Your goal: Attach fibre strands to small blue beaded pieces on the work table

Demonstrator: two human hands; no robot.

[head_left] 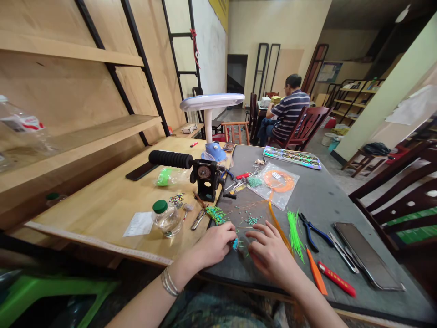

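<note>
My left hand is closed, its fingertips pinching a small blue beaded piece with thin green ends sticking out. Just to the right hovers my right hand, fingers bent and apart, with nothing plainly visible in them; its thumb is partly hidden. Loose turquoise beads lie on the dark mat beyond my fingers. A spiky green-and-yellow strip rests past my left hand. Orange strands run beside my right hand, and a bundle of bright green strands lies farther right.
Right of my hands lie blue-handled pliers, tweezers, a red-handled tool and a phone. A black clamp-like device, a green-lidded jar and a lamp stand left. A person sits behind.
</note>
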